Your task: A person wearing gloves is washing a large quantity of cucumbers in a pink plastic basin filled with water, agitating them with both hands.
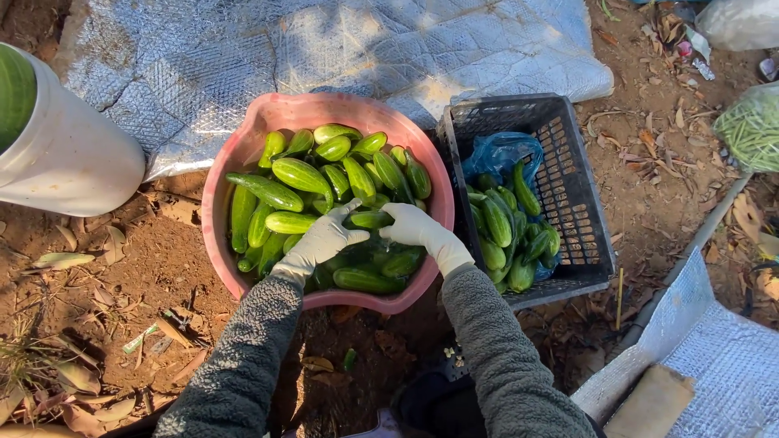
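Observation:
A pink basin on the dirt holds several green cucumbers lying in water. Both my hands wear white gloves and reach into its near half. My left hand rests on the cucumbers with fingers spread, one fingertip touching a cucumber in the middle. My right hand lies curled over that same cucumber from the right; whether it grips it I cannot tell. Grey knitted sleeves cover both forearms.
A dark plastic crate right of the basin holds more cucumbers on a blue bag. A white bucket stands at left. Silver quilted sheets lie behind and at lower right. A bag of green beans sits far right.

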